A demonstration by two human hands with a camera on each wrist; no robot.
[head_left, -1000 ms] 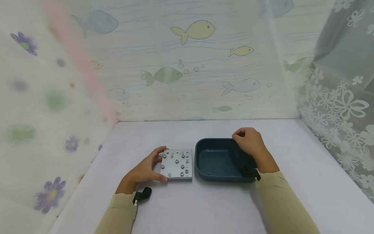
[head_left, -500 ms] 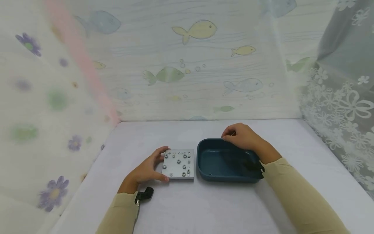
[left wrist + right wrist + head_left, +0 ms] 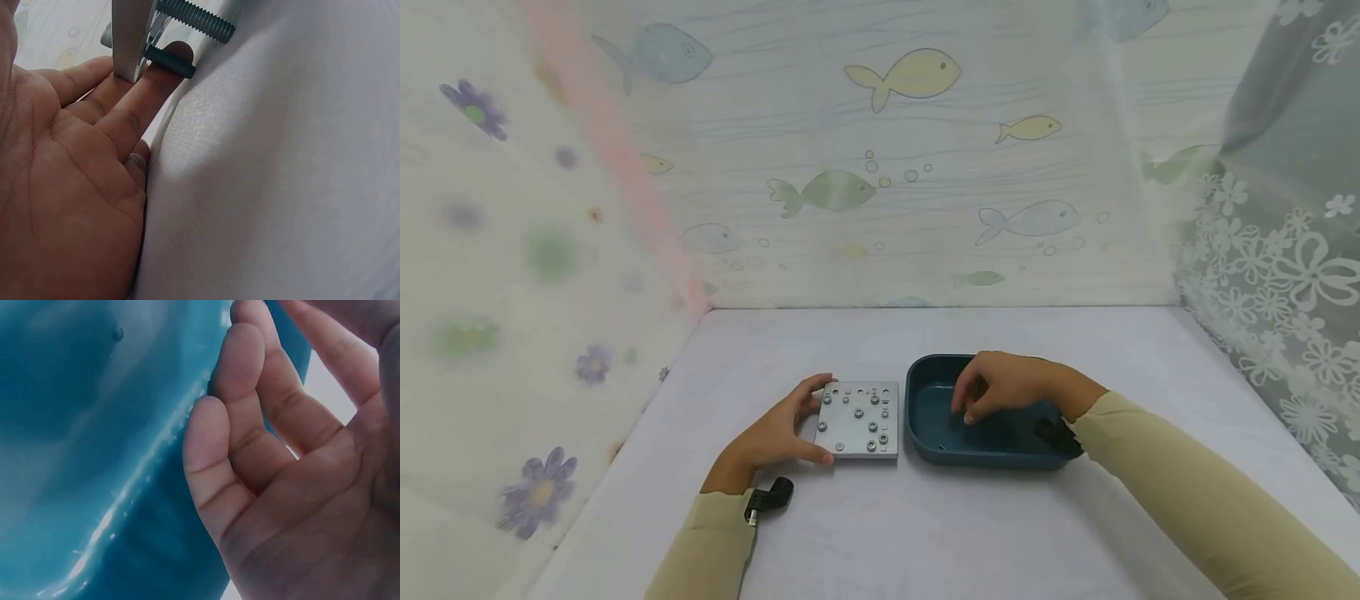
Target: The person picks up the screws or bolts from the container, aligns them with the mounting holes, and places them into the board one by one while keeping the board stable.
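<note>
My left hand [image 3: 778, 427] grips the left side of a silver metal plate [image 3: 842, 433], thumb at its near edge and fingers at the far one. Several socket-head bolts [image 3: 858, 413] stand in the plate's top. Threaded bolt shanks [image 3: 197, 20] stick out below it in the left wrist view, one by a fingertip. Over the dark teal tray [image 3: 992, 459], my right hand [image 3: 1011, 385] hangs with loosely bent fingers. Nothing shows in it, though the right wrist view cuts off the thumb and index tips. A small dark speck [image 3: 118, 334] lies inside the tray.
The tray stands just right of the plate, a narrow gap between them. A white cloth [image 3: 880, 533] covers the table. Behind rises a fish-print curtain [image 3: 820, 250]; a lace-patterned sheer curtain [image 3: 1285, 275] borders the right side.
My right hand has moved from the tray's far rim, first leftward along it, then nearer and down over the tray's inside. My left hand and the plate have stayed put.
</note>
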